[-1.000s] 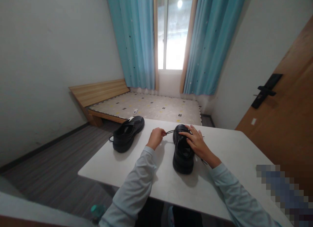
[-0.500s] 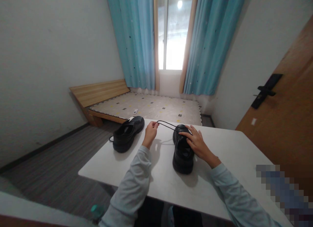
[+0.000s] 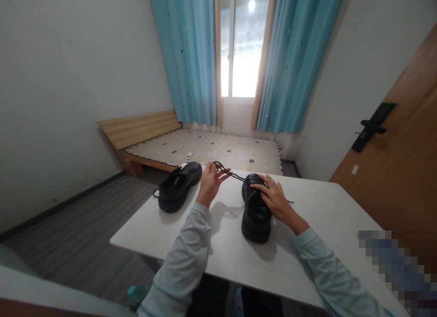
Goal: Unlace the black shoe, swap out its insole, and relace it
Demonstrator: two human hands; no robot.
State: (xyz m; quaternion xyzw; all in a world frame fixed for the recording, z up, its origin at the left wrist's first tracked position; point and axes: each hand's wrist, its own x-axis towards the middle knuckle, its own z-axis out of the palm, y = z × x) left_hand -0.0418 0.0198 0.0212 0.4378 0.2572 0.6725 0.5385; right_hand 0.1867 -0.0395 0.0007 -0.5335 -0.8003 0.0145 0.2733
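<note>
A black shoe (image 3: 256, 226) rests on the white table, its toe pointing away from me. Raised to the left of it, my left hand (image 3: 210, 182) pinches a black shoelace (image 3: 235, 175) that runs in doubled strands back to the shoe's front. My right hand (image 3: 275, 196) grips the front of this shoe from the right, thumb and fingers over the lacing, which they partly hide. A short lace end (image 3: 290, 201) sticks out just past the right hand. Another black shoe (image 3: 175, 194) stands to the left of my left hand, a lace loop hanging at its heel.
The white table (image 3: 221, 258) carries both shoes. Behind it is a low bed (image 3: 218, 146) with a small white remote-like object (image 3: 189, 155). A wooden door (image 3: 385, 171) stands at the right. A teal-capped bottle (image 3: 134, 293) is low at left.
My left hand has shifted slightly up and its fingers have spread more around the lace, whose strands have drawn together. A lace end now shows right of my right hand, which stays put.
</note>
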